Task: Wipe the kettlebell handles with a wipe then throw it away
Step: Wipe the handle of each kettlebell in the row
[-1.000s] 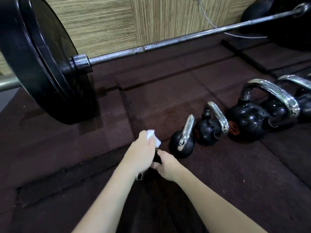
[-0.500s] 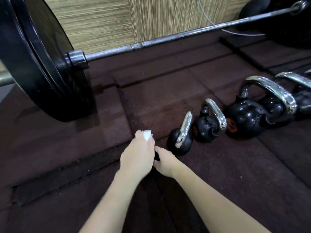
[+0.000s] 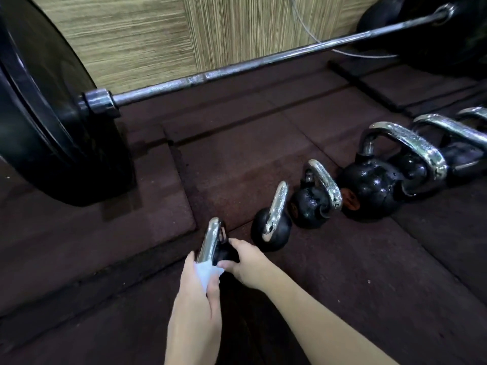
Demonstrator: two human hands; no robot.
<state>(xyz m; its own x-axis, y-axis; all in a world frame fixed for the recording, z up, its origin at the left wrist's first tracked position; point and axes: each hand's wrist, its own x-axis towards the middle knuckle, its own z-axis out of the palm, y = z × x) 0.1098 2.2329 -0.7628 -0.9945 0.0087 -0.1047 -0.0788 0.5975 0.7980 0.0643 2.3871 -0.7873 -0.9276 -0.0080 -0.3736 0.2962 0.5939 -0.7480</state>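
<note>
A row of black kettlebells with chrome handles stands on the dark rubber floor. The nearest, smallest kettlebell has its chrome handle (image 3: pixel 210 239) showing, its black body mostly hidden by my hands. My left hand (image 3: pixel 196 293) pinches a white wipe (image 3: pixel 207 271) against the near, lower end of that handle. My right hand (image 3: pixel 246 262) grips the black body of this kettlebell from the right. Beyond it stand a second small kettlebell (image 3: pixel 271 227), a third kettlebell (image 3: pixel 313 204) and a larger kettlebell (image 3: pixel 374 188), with more at the right edge.
A loaded barbell (image 3: pixel 237 67) lies across the floor behind the row, its big black plate (image 3: pixel 47 122) at the left. A raised floor tile edge (image 3: pixel 189 201) runs just left of the kettlebells. A wood-pattern wall and a thin cable (image 3: pixel 305 27) are at the back.
My left hand with the wipe has slid from the top of the nearest handle down to its near end, uncovering the chrome. My right hand stays on the body.
</note>
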